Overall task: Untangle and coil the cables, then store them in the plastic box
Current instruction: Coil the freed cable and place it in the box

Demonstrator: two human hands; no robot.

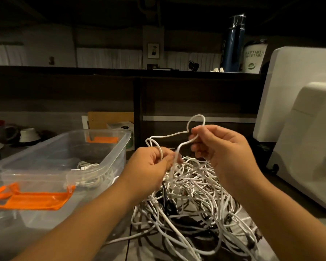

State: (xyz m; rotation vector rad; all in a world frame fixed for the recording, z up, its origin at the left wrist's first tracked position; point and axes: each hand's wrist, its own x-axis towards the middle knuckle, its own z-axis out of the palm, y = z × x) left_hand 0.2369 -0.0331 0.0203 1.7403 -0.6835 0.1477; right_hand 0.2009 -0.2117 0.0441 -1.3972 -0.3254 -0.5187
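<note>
A big tangle of white cables (pixel 192 200), with some black ones mixed in, lies on the table in front of me. Above it my left hand (pixel 151 166) pinches a white cable strand (pixel 166 137) that loops up and across to my right hand (pixel 218 147). My right hand pinches the same strand, and a small loop of it stands up above the fingers. To the left stands the clear plastic box (pixel 109 159) with orange latches. A coiled white cable (pixel 88 166) lies inside it.
The box's clear lid (pixel 26 200) with orange clips lies at the front left. A white machine (pixel 297 117) fills the right side. A dark shelf partition (pixel 137 110) stands behind the pile. Bowls and cups (pixel 28 135) sit at the far left.
</note>
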